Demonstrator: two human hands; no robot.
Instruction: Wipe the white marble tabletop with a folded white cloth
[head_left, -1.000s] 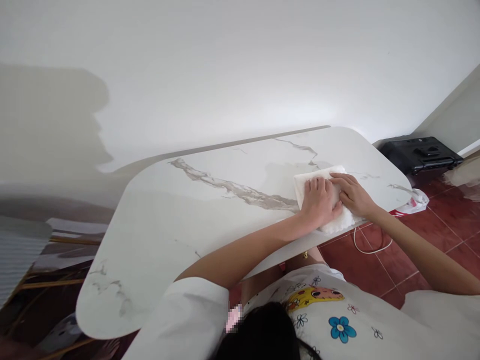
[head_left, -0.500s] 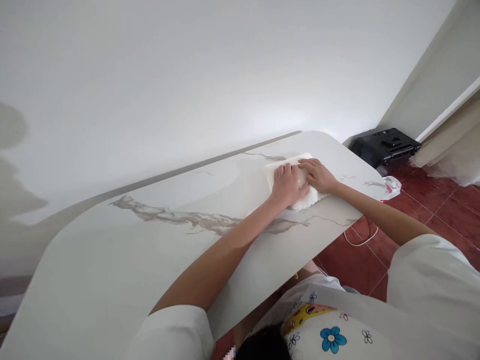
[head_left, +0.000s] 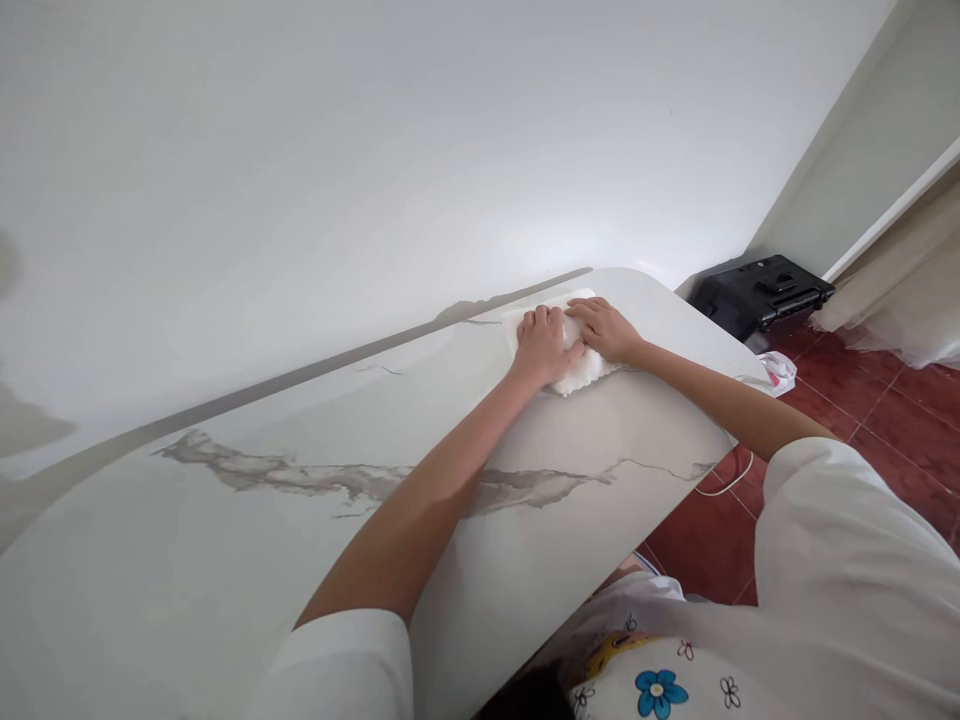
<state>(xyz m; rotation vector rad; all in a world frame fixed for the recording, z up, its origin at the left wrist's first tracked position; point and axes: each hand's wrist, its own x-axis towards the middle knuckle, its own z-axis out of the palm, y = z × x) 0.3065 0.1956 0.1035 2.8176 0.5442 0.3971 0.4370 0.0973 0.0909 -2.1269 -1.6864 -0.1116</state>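
A white cloth (head_left: pixel 581 376) lies spread on the white marble-patterned table (head_left: pixel 555 440), towards its far right part near the wall. My left hand (head_left: pixel 541 345) presses on the cloth's left side, fingers bent over it and thumb pointing right. Against the cloth's right side rests my right hand (head_left: pixel 606 330), its fingers curled onto the fabric. The two hands are close together, with part of the cloth showing between and below them. What lies under the palms is hidden.
A white wall (head_left: pixel 420 150) runs along the table's far edge. Beyond the right end, a black case (head_left: pixel 761 295) stands on the red tiled floor (head_left: pixel 862 410). A clear plastic bag (head_left: pixel 780 372), a white cable (head_left: pixel 727 488) and a pale curtain (head_left: pixel 892 280) are also on the right.
Both hands and the cloth have slid away from me and slightly left across the tabletop, closer to the wall. The camera view has shifted a little too.
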